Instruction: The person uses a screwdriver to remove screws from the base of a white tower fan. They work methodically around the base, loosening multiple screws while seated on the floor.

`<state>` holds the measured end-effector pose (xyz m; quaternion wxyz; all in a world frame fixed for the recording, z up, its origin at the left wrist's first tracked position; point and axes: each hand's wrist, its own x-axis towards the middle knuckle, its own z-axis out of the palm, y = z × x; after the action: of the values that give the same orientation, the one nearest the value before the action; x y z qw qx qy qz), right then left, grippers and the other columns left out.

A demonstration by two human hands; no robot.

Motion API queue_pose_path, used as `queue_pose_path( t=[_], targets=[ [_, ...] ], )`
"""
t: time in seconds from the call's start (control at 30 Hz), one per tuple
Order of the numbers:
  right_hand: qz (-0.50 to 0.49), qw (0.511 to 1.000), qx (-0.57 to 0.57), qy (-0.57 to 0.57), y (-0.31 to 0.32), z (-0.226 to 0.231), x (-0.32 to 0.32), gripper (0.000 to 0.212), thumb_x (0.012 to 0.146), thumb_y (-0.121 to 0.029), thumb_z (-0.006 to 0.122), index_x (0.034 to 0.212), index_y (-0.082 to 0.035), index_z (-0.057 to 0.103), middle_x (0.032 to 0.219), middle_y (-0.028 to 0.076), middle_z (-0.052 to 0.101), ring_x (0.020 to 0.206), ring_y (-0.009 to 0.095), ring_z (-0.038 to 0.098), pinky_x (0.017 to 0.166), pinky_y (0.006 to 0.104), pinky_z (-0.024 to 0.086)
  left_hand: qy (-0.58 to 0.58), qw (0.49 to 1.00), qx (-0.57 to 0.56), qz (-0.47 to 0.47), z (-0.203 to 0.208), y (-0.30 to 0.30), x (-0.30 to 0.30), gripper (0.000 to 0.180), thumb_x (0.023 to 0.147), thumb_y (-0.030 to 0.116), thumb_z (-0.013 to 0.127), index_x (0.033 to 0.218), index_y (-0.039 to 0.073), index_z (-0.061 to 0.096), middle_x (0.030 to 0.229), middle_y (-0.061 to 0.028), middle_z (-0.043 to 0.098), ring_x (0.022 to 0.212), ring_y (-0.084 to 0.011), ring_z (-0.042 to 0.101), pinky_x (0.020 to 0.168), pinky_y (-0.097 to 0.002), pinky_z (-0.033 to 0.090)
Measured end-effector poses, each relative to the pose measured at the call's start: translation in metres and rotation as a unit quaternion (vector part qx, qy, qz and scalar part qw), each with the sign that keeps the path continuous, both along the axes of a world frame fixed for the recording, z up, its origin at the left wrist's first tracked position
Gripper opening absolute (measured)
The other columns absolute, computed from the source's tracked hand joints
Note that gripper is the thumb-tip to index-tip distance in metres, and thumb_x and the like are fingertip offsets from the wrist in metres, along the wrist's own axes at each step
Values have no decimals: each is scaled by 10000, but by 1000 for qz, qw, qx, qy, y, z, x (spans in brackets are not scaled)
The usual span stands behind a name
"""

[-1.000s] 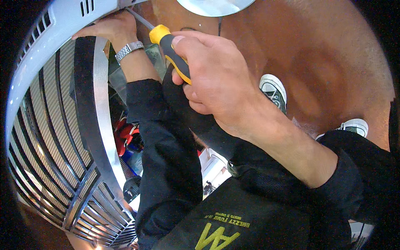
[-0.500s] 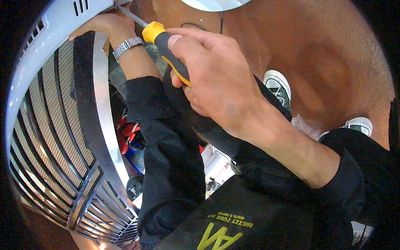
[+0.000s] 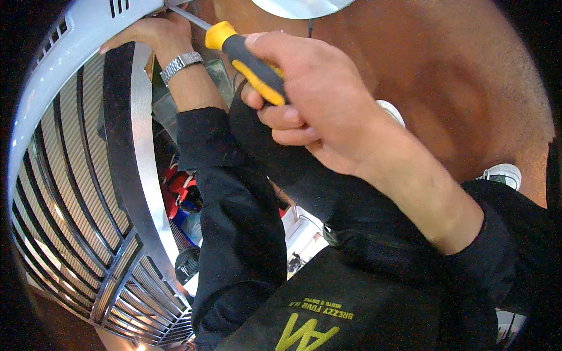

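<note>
A screwdriver with a black and yellow handle is in my right hand, which is closed around the grip. Its thin metal shaft slants up and left to the rim of a white slotted casing; where the tip meets the rim is hard to make out. My left hand, with a metal watch band on the wrist, is held up against the underside of that rim, close to the tip. Its thumb stretches along the rim, while its fingers are partly hidden. Below the casing curves a grille of dark bars.
Ribbed light material shows behind the bars. Beside the grille runs a bright metal strip. Red and blue items lie beyond my left sleeve. A round white object stands on the brown floor at the top. My shoe is at right.
My right hand has turned about the screwdriver handle and moved slightly right, with its lower fingers now more in sight. My left hand stays nearly in place.
</note>
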<state>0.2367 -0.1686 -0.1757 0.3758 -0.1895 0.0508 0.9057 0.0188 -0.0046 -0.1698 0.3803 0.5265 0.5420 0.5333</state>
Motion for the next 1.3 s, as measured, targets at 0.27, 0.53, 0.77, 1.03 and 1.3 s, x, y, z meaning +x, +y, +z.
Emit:
queue_pose_path(
  t=[0.27,0.53,0.77,1.03,1.3],
  targets=[
    [-125,804,292,-503,-1,8,-7,251,852,-155,570,1007,19,662,845,256,661,798,402,659,750,428,528,10,1000,2,-1,7,3,-7,905,853,747,363,1511,141,228,1502,-152,320,1383,-382,281,1110,-489,310],
    [-75,855,266,-439,4,13,4,357,800,-166,647,1124,-16,661,1026,229,676,949,377,659,836,402,527,52,992,-57,98,8,-20,16,958,827,795,321,1530,161,175,1526,-167,280,1411,-412,231,1127,-511,291],
    [-54,901,187,-387,23,1,8,282,894,-191,563,1068,11,654,842,206,666,745,301,643,677,430,492,-66,916,-382,105,35,-84,57,654,961,477,515,1320,-63,428,1272,-233,526,1186,-308,543,972,-425,477],
    [104,452,592,-659,103,-58,124,297,942,-267,501,1056,-10,597,985,239,609,966,373,607,828,444,509,8,934,-345,93,45,-94,89,307,985,231,567,1160,-21,545,928,-110,658,816,-185,669,733,-296,542],
    [260,276,227,-897,127,-222,263,583,871,-285,638,1404,-126,465,1512,189,308,1327,446,371,1027,558,418,-41,934,-348,70,43,-113,97,281,990,230,545,1076,-37,561,937,-146,664,848,-256,688,745,-355,571]
  ],
)
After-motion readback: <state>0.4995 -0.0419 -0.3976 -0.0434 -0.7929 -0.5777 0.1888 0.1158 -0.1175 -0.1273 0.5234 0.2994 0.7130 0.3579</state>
